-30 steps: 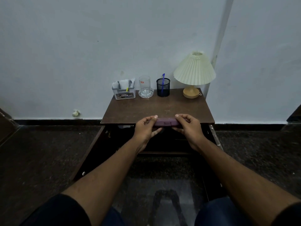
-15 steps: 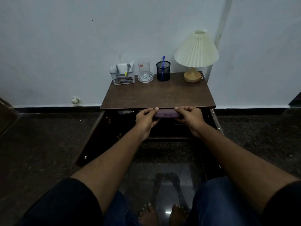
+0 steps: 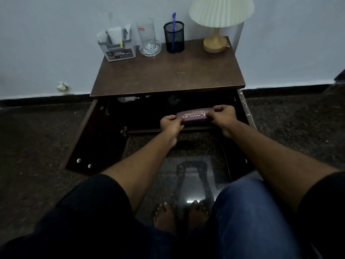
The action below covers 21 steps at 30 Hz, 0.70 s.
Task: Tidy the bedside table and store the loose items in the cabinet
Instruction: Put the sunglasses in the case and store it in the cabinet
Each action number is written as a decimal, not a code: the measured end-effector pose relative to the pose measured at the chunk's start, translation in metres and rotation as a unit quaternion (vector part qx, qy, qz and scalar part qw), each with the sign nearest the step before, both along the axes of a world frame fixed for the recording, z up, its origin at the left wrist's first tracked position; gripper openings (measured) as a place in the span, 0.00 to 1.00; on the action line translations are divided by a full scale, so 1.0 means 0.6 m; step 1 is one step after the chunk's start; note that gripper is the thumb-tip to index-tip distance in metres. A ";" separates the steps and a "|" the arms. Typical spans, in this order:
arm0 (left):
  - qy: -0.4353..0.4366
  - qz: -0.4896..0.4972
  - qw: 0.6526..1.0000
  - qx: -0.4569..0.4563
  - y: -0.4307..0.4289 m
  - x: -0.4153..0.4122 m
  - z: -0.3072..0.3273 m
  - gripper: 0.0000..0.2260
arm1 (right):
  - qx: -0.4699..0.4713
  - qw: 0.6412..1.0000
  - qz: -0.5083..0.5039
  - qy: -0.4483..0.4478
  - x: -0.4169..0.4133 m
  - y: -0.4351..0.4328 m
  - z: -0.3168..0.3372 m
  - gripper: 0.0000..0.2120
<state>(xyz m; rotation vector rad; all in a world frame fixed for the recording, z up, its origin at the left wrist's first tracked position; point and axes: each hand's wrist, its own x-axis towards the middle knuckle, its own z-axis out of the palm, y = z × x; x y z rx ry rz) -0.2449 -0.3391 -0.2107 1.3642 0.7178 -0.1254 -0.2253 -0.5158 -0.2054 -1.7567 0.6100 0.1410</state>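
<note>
A purple spectacle case with gold lettering is held level in the mouth of the open cabinet under the brown bedside table. My left hand grips its left end and my right hand grips its right end. The case sits just above the cabinet's front edge. Inside the dark cabinet a small white item and a dark object lie near the back.
On the tabletop's back edge stand a grey organiser, a glass on a glass dish, a black mesh pen cup with a blue pen and a cream lamp. Cabinet doors hang open left and right.
Both hands have lowered the case from the table's front edge down into the cabinet opening. The camera has tilted down and moved closer.
</note>
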 end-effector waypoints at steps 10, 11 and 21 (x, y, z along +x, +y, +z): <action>0.026 -0.100 0.981 0.161 -0.042 0.120 -0.064 0.19 | -0.090 0.996 0.018 -0.011 0.085 0.005 -0.056 0.24; 0.022 -0.109 0.978 0.176 -0.046 0.124 -0.051 0.19 | -0.098 0.995 0.023 -0.009 0.094 0.006 -0.063 0.24; 0.063 -0.167 0.970 0.163 -0.073 0.226 -0.088 0.16 | -0.117 0.992 0.051 0.018 0.196 0.007 -0.105 0.21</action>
